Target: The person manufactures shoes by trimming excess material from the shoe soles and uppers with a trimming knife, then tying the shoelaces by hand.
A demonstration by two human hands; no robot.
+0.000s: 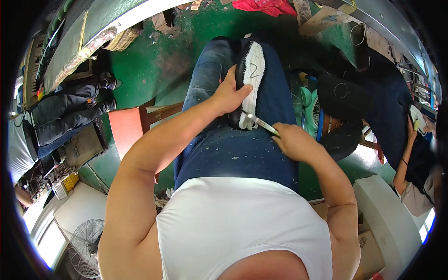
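A black shoe [252,79] lies sole-up along my thighs, its pale underside facing me and a dark curved mark drawn near the toe. Stitching runs around the edge of that underside. My left hand [232,93] wraps around the shoe's left side, thumb pressed on the underside. My right hand [293,141] grips a slim metal hand tool [262,124]. The tool's narrow end meets the heel end of the shoe; its exact kind is hard to make out. Pale flecks are scattered over my dark blue trousers [233,151].
On the right, a co-worker [392,107] in dark clothes holds a similar shoe [416,119]. Another person [60,116] is at the far left. A reddish box-like block [127,130] stands left of my legs, a green stool [311,109] right. A fan [86,247] is lower left.
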